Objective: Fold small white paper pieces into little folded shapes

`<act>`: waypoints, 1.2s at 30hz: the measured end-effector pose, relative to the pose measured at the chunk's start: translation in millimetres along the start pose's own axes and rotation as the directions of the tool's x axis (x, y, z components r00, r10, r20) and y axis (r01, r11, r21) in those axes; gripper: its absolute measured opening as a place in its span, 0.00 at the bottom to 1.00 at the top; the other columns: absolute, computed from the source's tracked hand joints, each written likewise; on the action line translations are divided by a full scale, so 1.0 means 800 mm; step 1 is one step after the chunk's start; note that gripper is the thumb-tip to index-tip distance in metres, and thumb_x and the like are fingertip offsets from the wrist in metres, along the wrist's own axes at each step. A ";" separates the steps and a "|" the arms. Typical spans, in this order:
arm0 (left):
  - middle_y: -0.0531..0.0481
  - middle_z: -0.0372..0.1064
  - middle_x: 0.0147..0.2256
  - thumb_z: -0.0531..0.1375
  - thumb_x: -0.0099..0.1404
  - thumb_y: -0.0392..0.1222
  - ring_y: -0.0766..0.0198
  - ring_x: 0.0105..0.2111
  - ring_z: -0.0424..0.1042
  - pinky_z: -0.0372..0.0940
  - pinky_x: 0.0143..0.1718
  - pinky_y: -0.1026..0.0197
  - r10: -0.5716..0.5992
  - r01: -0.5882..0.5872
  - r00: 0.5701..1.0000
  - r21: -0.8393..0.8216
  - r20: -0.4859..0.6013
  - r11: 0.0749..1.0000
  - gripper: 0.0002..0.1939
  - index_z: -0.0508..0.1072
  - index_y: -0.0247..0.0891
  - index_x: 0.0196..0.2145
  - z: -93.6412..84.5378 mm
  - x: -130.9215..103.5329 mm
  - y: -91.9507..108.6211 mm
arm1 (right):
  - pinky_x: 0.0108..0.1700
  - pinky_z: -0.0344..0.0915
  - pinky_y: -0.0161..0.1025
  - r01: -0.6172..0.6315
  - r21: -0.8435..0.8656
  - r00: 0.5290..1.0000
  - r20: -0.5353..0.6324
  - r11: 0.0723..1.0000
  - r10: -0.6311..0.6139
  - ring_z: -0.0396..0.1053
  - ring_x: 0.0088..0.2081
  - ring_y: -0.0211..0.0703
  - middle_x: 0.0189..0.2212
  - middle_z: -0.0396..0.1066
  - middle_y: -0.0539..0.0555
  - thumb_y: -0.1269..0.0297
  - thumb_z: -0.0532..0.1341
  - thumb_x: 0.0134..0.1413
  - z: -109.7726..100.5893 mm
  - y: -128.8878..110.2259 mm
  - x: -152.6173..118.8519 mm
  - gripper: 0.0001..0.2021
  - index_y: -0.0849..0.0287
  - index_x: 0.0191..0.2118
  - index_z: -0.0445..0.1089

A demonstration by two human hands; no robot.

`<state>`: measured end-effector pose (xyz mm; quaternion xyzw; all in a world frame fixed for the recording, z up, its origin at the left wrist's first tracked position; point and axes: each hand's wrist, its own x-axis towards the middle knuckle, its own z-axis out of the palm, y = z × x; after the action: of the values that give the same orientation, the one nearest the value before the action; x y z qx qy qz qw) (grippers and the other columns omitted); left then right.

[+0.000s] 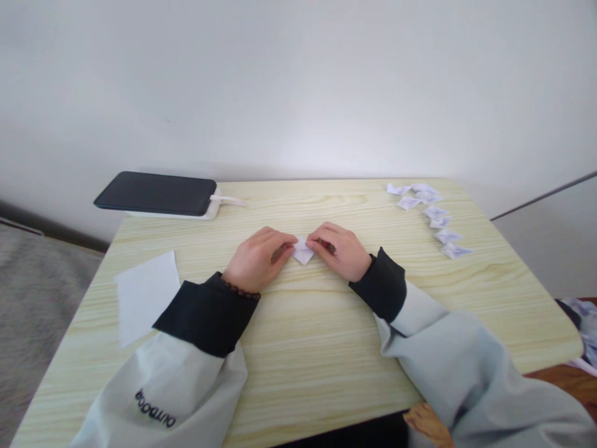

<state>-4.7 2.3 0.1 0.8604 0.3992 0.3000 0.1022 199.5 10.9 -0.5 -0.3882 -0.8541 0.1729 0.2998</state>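
White folded paper [303, 254], pinched btwn both hands [254, 258] [340, 252], tip pts twd near side, long axis unclear.

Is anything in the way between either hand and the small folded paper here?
Nothing visible is: the left hand and right hand both pinch the small folded paper at its sides. The white sheet and black phone-like device lie off to the left, the folded pieces to the right.

We list one left hand [254, 256], back upward, drawn into a pinch at the fingertips [292, 239]; one right hand [342, 252], pinched likewise, near it; one left forearm [170, 379] and one right forearm [466, 354], both sleeved, angled inward.
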 end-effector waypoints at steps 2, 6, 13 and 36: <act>0.49 0.73 0.34 0.55 0.63 0.38 0.62 0.37 0.69 0.65 0.41 0.59 -0.020 0.020 1.000 -0.006 -0.004 1.000 0.07 0.72 0.37 0.38 -0.001 0.001 0.001 | 0.33 0.60 0.34 0.003 -0.016 1.000 0.019 1.000 -0.003 0.63 0.29 0.37 0.27 0.67 0.53 0.66 0.55 0.58 -0.001 -0.001 0.001 0.08 0.61 0.32 0.70; 0.50 0.73 0.33 0.56 0.63 0.39 0.61 0.38 0.68 0.65 0.42 0.58 -0.036 0.035 0.999 -0.009 -0.022 0.999 0.09 0.71 0.37 0.40 0.001 0.001 0.001 | 0.34 0.59 0.35 -0.004 -0.024 1.000 0.028 1.000 0.005 0.62 0.29 0.37 0.26 0.66 0.52 0.67 0.56 0.56 0.000 -0.001 0.002 0.06 0.61 0.32 0.69; 0.48 0.73 0.33 0.54 0.65 0.40 0.60 0.35 0.67 0.65 0.39 0.57 -0.005 0.005 1.000 0.029 0.000 1.000 0.09 0.72 0.36 0.38 0.006 0.000 0.000 | 0.32 0.58 0.34 -0.111 0.016 0.994 0.026 0.994 0.110 0.62 0.28 0.36 0.26 0.67 0.50 0.66 0.59 0.54 0.000 -0.001 0.001 0.04 0.60 0.32 0.69; 0.47 0.70 0.34 0.56 0.64 0.41 0.58 0.36 0.64 0.63 0.41 0.54 -0.090 0.085 0.995 0.091 0.049 0.992 0.10 0.73 0.37 0.40 0.005 0.002 0.001 | 0.29 0.55 0.32 -0.216 0.038 0.975 0.059 0.976 0.214 0.58 0.25 0.32 0.25 0.64 0.47 0.66 0.64 0.49 -0.004 0.000 0.007 0.05 0.60 0.30 0.67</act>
<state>-1.3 3.3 -2.2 0.8534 0.4467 0.2541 0.0874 198.3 15.1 3.9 -0.4667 -0.8110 0.2338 0.2643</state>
